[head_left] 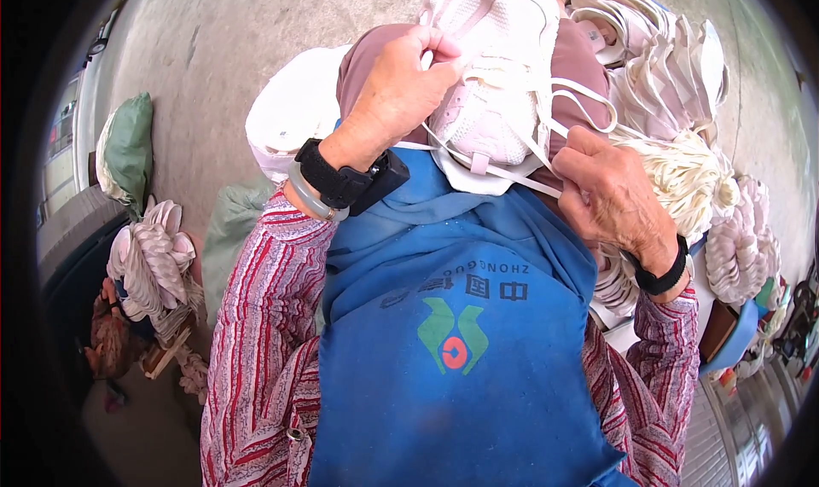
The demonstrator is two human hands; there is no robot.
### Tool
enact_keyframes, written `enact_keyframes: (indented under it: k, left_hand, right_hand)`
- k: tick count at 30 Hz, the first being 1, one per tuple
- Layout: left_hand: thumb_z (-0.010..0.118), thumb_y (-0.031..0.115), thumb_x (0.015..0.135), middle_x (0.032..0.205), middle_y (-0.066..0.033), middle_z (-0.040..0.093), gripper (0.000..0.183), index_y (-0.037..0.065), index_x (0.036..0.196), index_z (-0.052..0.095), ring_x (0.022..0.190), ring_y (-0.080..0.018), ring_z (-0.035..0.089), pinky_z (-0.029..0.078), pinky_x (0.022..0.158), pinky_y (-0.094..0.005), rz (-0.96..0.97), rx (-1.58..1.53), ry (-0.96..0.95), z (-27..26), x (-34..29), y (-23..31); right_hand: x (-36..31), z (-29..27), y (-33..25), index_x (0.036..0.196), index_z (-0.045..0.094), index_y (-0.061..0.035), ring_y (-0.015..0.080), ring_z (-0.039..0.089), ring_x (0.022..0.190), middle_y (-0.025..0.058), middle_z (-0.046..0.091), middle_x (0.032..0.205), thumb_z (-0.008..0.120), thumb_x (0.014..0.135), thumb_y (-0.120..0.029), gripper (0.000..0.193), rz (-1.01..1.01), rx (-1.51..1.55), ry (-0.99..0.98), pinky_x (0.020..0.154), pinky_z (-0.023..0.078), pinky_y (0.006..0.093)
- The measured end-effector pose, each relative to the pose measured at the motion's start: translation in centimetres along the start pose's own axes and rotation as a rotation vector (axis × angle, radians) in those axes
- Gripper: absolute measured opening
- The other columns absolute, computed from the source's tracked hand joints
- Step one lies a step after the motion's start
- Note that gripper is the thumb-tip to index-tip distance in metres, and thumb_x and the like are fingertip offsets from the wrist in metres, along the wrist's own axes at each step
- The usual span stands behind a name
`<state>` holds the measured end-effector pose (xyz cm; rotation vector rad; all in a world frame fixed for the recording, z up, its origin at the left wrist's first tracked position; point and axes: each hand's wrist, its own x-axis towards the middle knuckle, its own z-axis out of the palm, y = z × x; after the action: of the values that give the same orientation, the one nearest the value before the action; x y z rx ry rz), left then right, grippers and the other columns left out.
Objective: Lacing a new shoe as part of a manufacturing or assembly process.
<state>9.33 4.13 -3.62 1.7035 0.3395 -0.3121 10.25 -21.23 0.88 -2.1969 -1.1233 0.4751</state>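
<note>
A white and pale pink sneaker upper [503, 95] lies across my lap. Its flat white lace [520, 178] is threaded through the eyelets and hangs in loose lengths to both sides. At the upper's left edge my left hand [409, 82] is closed in a pinch, with a white bit of lace between thumb and fingers. To the right of the upper, my right hand [614, 188] has its fingers curled round another length of lace. A lace loop [597, 101] stands out above the right hand.
Stacked sneaker uppers [674, 78] and a bundle of cream laces [682, 180] lie at my right, with more uppers [744, 240] beyond. On the left are a white roll-like object [294, 107], a green sack [130, 150] and a pile of uppers [153, 257]. A blue apron [452, 402] covers my front.
</note>
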Motion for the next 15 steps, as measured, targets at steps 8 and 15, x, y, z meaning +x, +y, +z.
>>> enact_keyframes:
  k: [8, 15]
  left_hand:
    - [0.064, 0.013, 0.086, 0.076, 0.0022, 0.055, 0.013, 0.002, 0.094, 0.061, 0.053, -0.0018, 0.045, 0.037, 0.044, -0.019, 0.279, 0.297, -0.033, -0.3, -0.8, -1.0]
    - [0.062, 0.024, 0.087, 0.071, 0.0017, 0.055, 0.022, 0.003, 0.089, 0.061, 0.057, -0.0049, 0.047, 0.04, 0.051, -0.0222, 0.019, 0.256, -0.003, -0.2, -0.7, 0.1]
  right_hand:
    - [-0.4, -1.1, 0.4, 0.065, 0.049, 0.0001, 0.0318, 0.047, 0.057, 0.0124, 0.044, 0.065, 0.049, 0.057, 0.0, 0.008, 0.025, 0.128, -0.018, 0.053, 0.041, 0.0402]
    - [0.4, 1.4, 0.2, 0.08, 0.056, -0.0046, 0.0286, 0.057, 0.063, 0.0092, 0.051, 0.072, 0.066, 0.078, -0.012, 0.013, 0.048, 0.0, 0.175, 0.054, 0.045, 0.0373]
